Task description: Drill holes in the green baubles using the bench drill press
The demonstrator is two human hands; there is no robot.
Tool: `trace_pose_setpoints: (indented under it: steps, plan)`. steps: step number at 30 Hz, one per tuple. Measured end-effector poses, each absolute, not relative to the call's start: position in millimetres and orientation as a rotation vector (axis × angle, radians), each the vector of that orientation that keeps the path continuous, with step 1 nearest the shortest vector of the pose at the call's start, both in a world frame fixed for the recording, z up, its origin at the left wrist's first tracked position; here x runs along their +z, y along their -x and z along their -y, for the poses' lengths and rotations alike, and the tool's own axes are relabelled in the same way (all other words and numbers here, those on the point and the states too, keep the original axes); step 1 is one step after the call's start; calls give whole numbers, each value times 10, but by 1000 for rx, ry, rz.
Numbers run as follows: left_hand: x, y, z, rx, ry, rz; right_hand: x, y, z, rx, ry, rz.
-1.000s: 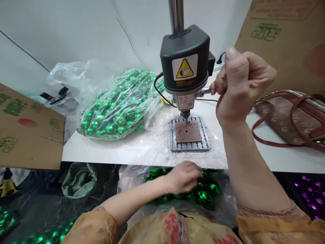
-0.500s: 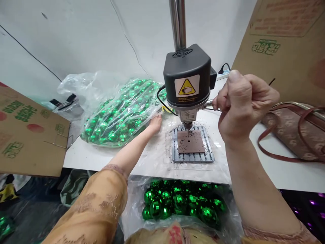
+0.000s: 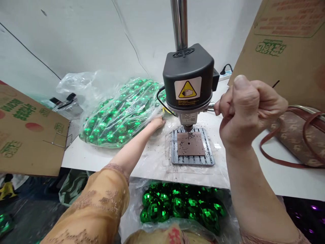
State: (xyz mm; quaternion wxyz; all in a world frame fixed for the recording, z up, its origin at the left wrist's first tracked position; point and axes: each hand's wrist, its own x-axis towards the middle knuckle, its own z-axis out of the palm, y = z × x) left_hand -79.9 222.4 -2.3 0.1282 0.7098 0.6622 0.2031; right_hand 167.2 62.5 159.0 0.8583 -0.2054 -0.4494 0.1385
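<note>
My right hand (image 3: pixel 245 110) is closed in a fist around the feed lever of a small drill press (image 3: pixel 189 76). Part of that lever's metal rod (image 3: pixel 210 106) shows between fist and machine. Below the chuck (image 3: pixel 188 127), a brown square board (image 3: pixel 191 146) with a small dark hole lies on the slotted metal base (image 3: pixel 175 159), scattered with dark chips. My left hand (image 3: pixel 157 122) reaches to the right edge of a clear plastic bag (image 3: pixel 119 117) full of shiny green mirror balls. Its fingers are hidden behind the hand, near a yellow piece (image 3: pixel 166 110).
Several green mirror balls (image 3: pixel 179 205) lie in an open plastic bag in front of the white table (image 3: pixel 83 156). Cardboard boxes stand at left (image 3: pixel 30 135) and right (image 3: pixel 286 44). A brown handbag (image 3: pixel 302 135) rests at the right, and a plugged-in power strip (image 3: pixel 225 74) lies behind.
The view has shifted slightly. My right fist sits a little lower and further right in the picture, still around the lever. My left hand stays beside the bag.
</note>
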Motion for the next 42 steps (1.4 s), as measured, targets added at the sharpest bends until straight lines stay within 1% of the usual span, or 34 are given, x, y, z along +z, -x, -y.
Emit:
trace_pose_setpoints:
  steps: [3,6,8,12,15,17,23,28,42]
  plan:
    - [-30,784,-2020,467,-2057,-1924,1586,-1661,-632,282,448,941]
    - [-33,788,-1756,478,-2072,-1889,1581,-1661,-638,289,426,930]
    - [-47,794,-1578,622,-2059,-1773,1574,-1666,-641,291,408,926]
    - [-70,750,-1299,1018,-1912,-1440,1557,-1678,-643,291,433,951]
    - [-37,650,-1166,1204,-1757,-1312,1549,-1682,-641,299,457,961]
    - [-9,576,-1095,1265,-1644,-1242,1546,-1681,-641,310,460,961]
    - [-87,421,-892,1206,-1639,-1157,1548,-1687,-641,297,433,962]
    - [-197,305,-785,1123,-1656,-1045,1531,-1691,-629,280,543,1001]
    - [-211,77,-878,1054,-1741,-927,1485,-1699,-623,327,506,1020]
